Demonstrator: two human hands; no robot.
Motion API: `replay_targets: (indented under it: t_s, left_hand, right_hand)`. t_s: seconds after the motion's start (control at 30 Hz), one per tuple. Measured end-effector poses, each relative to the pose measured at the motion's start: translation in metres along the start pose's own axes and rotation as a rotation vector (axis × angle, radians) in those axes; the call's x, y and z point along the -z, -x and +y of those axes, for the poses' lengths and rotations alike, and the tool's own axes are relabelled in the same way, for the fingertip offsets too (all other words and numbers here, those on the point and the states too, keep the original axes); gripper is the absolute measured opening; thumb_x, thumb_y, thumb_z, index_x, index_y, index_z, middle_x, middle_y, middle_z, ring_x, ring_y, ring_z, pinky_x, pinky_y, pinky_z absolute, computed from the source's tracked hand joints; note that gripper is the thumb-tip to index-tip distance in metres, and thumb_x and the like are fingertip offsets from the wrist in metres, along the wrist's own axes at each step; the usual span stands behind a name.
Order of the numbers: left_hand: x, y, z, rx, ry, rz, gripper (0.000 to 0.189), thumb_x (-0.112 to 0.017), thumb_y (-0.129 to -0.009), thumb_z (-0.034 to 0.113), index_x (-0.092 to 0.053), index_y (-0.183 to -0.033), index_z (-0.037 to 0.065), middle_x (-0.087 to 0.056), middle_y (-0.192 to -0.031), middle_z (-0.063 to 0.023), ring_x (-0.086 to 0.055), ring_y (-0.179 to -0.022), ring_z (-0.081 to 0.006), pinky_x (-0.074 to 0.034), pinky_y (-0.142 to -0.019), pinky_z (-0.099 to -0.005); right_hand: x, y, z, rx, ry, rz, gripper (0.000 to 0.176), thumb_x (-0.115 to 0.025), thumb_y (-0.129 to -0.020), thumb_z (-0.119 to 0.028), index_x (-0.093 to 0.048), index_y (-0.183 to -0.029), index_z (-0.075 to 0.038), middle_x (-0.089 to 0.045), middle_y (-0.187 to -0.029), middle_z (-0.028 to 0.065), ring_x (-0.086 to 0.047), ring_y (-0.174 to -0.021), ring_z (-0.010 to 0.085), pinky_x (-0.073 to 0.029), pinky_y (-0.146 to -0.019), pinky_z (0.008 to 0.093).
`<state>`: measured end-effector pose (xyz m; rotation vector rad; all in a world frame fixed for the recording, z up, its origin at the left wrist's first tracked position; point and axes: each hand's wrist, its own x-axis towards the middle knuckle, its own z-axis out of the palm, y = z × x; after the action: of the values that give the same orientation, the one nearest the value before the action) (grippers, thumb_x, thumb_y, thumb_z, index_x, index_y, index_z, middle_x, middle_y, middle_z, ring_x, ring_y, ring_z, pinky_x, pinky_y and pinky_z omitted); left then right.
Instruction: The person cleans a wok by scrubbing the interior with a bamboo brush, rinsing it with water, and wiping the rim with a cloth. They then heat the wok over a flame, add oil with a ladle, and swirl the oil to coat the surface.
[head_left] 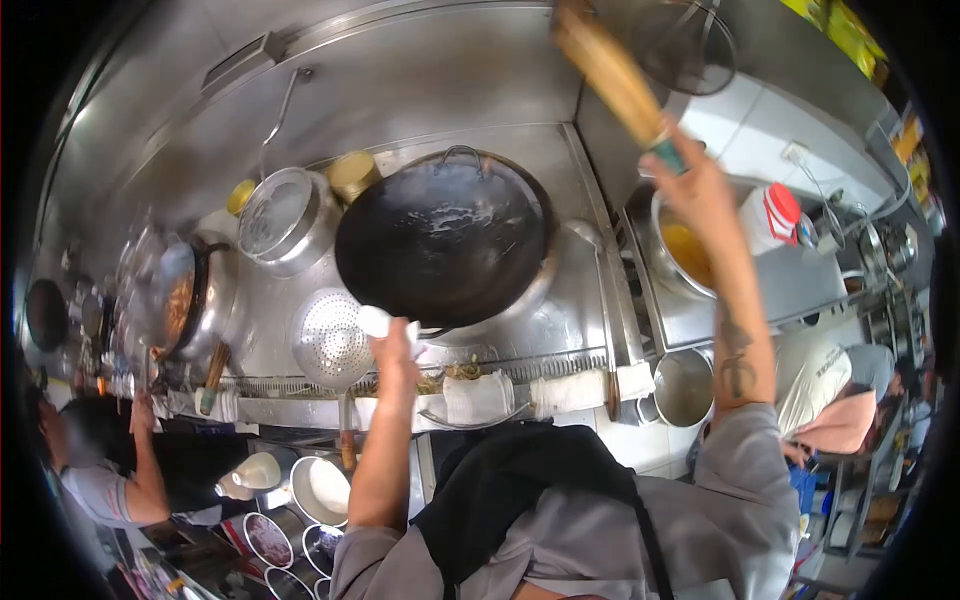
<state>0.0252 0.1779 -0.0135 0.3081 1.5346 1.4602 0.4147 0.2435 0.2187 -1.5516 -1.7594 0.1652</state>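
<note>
A large dark wok (440, 240) with a wet sheen inside sits on the steel stove, its near edge tilted slightly. My left hand (396, 355) is closed on a white cloth (376, 322) at the wok's near left rim. Raised at the upper right, my right hand (692, 180) grips the green-bound end of a bamboo brush (615, 75), whose far end is blurred. Beside my left hand lies a perforated skimmer (330, 338) with its handle toward me.
A ladle (590, 240) lies right of the wok. Further right stand a pot of yellow liquid (685, 245) and a red-lidded container (768, 218). A strainer on a pot (277, 215) is at left. Co-workers (110, 480) are at far left and right.
</note>
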Motion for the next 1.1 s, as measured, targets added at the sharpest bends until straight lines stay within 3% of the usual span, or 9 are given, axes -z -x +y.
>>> replay_targets:
  t_s: [0.13, 0.3, 0.47, 0.53, 0.67, 0.77, 0.9, 1.0, 1.1]
  left_hand:
    - [-0.037, -0.022, -0.055, 0.035, 0.262, -0.218, 0.028, -0.057, -0.081, 0.009, -0.051, -0.108, 0.009, -0.058, -0.088, -0.0049, -0.060, -0.067, -0.0187, -0.047, -0.043, -0.0341]
    - [-0.058, -0.012, -0.058, 0.205, 0.183, -0.175, 0.027, -0.055, -0.082, 0.010, -0.046, -0.107, 0.009, -0.055, -0.085, -0.0055, -0.058, -0.065, -0.0196, -0.046, -0.042, -0.0333]
    - [-0.061, -0.026, -0.089, 0.048, 0.313, -0.137, 0.030, -0.057, -0.082, 0.010, -0.045, -0.110, 0.010, -0.056, -0.090, -0.0062, -0.059, -0.072, -0.0195, -0.048, -0.046, -0.0360]
    - [-0.054, -0.039, -0.118, -0.042, 0.321, -0.156, 0.031, -0.057, -0.082, 0.010, -0.044, -0.111, 0.010, -0.056, -0.092, -0.0059, -0.059, -0.071, -0.0195, -0.048, -0.045, -0.0367]
    - [-0.058, -0.021, -0.090, -0.015, 0.348, -0.057, 0.041, -0.059, -0.078, 0.003, -0.044, -0.116, -0.002, -0.055, -0.103, -0.0093, -0.055, -0.093, -0.0186, -0.045, -0.083, -0.0310]
    - [-0.060, -0.010, -0.082, 0.030, 0.365, -0.022, 0.047, -0.059, -0.078, 0.002, -0.041, -0.120, -0.002, -0.054, -0.108, -0.0097, -0.054, -0.097, -0.0193, -0.044, -0.087, -0.0313]
    - [-0.060, -0.008, -0.080, -0.065, 0.418, -0.060, 0.047, -0.059, -0.079, 0.002, -0.039, -0.122, 0.000, -0.053, -0.110, -0.0096, -0.053, -0.100, -0.0190, -0.043, -0.088, -0.0316]
    - [-0.053, -0.020, -0.090, -0.014, 0.359, -0.083, 0.041, -0.057, -0.082, 0.003, -0.044, -0.121, 0.006, -0.056, -0.104, -0.0074, -0.058, -0.091, -0.0199, -0.049, -0.077, -0.0339]
    - [-0.054, -0.030, -0.104, -0.027, 0.318, -0.032, 0.039, -0.058, -0.083, 0.005, -0.045, -0.120, 0.006, -0.057, -0.103, -0.0078, -0.059, -0.087, -0.0192, -0.051, -0.069, -0.0337]
  right_hand:
    - [0.073, -0.110, -0.031, 0.458, 0.188, 0.159, 0.058, -0.070, -0.084, -0.026, -0.049, -0.135, -0.007, -0.054, -0.133, 0.0129, -0.048, -0.123, 0.0187, -0.036, -0.103, 0.0331]
    - [0.016, -0.186, -0.087, 0.011, -0.078, 0.183, 0.044, -0.070, -0.084, -0.030, -0.059, -0.124, -0.015, -0.046, -0.056, -0.0069, -0.040, -0.043, 0.0027, -0.030, -0.041, 0.0183]
    - [-0.298, -0.165, -0.002, 0.104, -0.163, 0.297, 0.038, -0.063, -0.082, -0.034, -0.062, -0.106, -0.004, -0.066, -0.094, 0.0224, -0.063, -0.094, 0.0394, -0.049, -0.084, 0.0444]
    - [-0.382, -0.076, 0.008, -0.038, 0.215, -0.497, 0.044, -0.070, -0.075, -0.029, -0.059, -0.111, -0.007, -0.065, -0.096, 0.0205, -0.064, -0.091, 0.0351, -0.050, -0.081, 0.0416]
    - [-0.345, 0.044, -0.018, 0.266, -0.102, -0.959, 0.055, -0.072, -0.072, -0.028, -0.056, -0.122, -0.008, -0.065, -0.101, 0.0223, -0.064, -0.094, 0.0364, -0.050, -0.084, 0.0403]
    - [-0.288, -0.022, 0.032, 0.226, 0.412, -1.038, 0.055, -0.070, -0.075, -0.027, -0.054, -0.125, -0.011, -0.066, -0.101, 0.0196, -0.065, -0.094, 0.0332, -0.051, -0.081, 0.0381]
    - [-0.272, -0.120, 0.054, -0.082, 0.387, -0.171, 0.042, -0.065, -0.080, -0.025, -0.057, -0.115, -0.005, -0.068, -0.089, 0.0190, -0.067, -0.086, 0.0327, -0.052, -0.074, 0.0415]
    - [-0.351, -0.088, 0.053, -0.196, 0.168, -0.130, 0.044, -0.067, -0.079, -0.025, -0.056, -0.116, -0.005, -0.068, -0.086, 0.0199, -0.067, -0.081, 0.0340, -0.052, -0.070, 0.0412]
    - [-0.347, -0.003, -0.028, -0.033, 0.043, -0.983, 0.064, -0.074, -0.075, -0.033, -0.051, -0.130, -0.008, -0.065, -0.103, 0.0213, -0.064, -0.095, 0.0339, -0.050, -0.080, 0.0404]
